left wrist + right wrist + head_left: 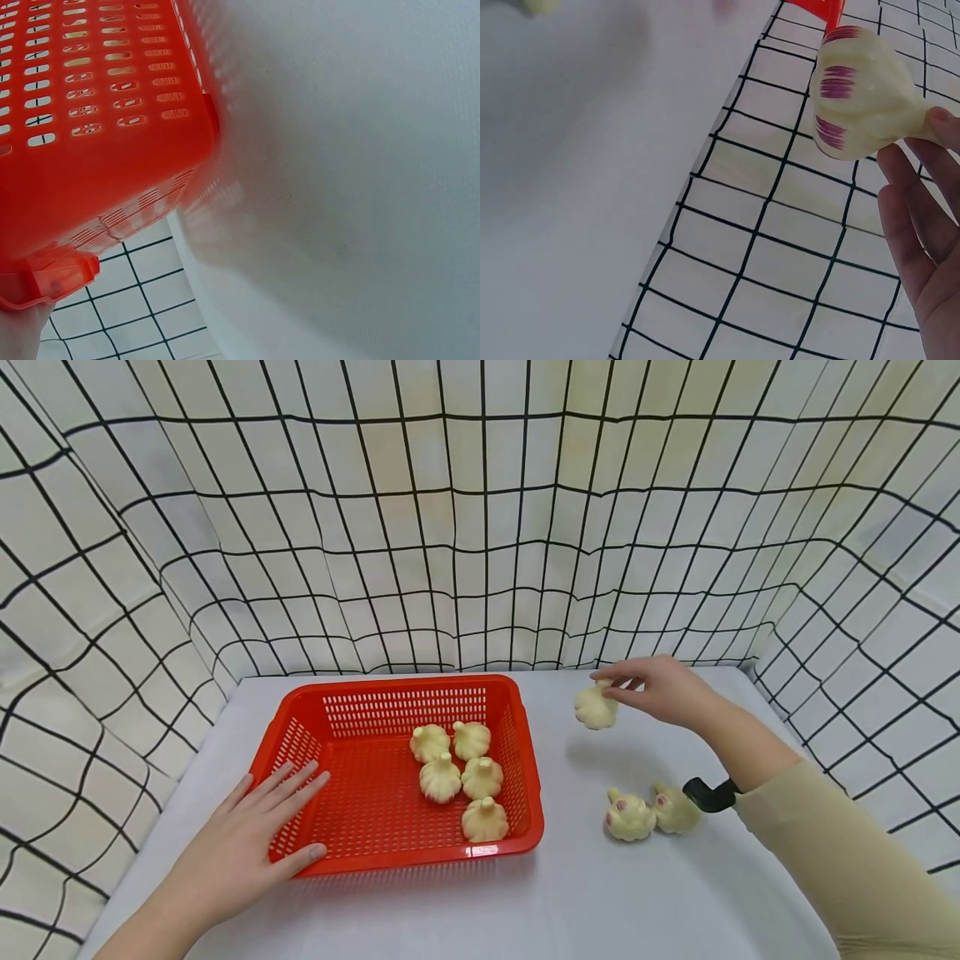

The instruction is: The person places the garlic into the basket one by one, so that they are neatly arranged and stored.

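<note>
My right hand (660, 692) pinches a garlic bulb (597, 707) by its stem, above the table to the right of the red basket (352, 862). Purple streaks mark that bulb's side in the right wrist view. My left hand (251, 843) lies spread over the basket's left front corner, fingers straight across the rim and thumb along the front edge. Several pale garlic bulbs (440, 778) sit inside the basket, gathered toward its right side. On the table below my right hand, one garlic bulb (630, 817) touches another garlic bulb (677, 810).
A white cloth covers the table (585, 893). Black grid netting (480, 518) over white sheeting closes in the back and both sides. A black strap piece (711, 795) sticks out from the right sleeve (840, 852).
</note>
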`<state>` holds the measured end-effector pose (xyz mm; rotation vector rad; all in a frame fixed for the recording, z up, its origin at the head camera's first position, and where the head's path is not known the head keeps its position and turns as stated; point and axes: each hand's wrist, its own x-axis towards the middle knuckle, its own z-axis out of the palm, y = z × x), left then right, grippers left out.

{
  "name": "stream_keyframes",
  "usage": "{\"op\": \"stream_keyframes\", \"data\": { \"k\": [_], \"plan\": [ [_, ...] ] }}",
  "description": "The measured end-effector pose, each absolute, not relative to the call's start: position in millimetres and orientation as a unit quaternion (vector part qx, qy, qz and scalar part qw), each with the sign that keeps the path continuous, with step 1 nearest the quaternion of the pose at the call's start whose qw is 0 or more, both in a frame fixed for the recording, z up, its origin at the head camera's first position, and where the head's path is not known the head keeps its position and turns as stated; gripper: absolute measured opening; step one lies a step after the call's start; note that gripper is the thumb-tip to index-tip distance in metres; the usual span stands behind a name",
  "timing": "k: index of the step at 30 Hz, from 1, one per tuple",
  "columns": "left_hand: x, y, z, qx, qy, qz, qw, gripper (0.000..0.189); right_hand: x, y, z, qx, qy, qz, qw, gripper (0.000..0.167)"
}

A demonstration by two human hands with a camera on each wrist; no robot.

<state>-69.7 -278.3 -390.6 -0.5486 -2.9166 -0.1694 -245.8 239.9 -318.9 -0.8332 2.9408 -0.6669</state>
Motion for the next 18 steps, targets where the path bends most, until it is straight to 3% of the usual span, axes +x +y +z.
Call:
{"op": "stream_keyframes", "data": {
  "k": [18],
  "plan": [
    [-68.8,-277.8,-390.0,-0.184,-0.978,-0.055,0.086,0.083,-237.8,141.6,-296.6,-0.394,0.893,-0.213,0.048,0.026]
  ]
}}
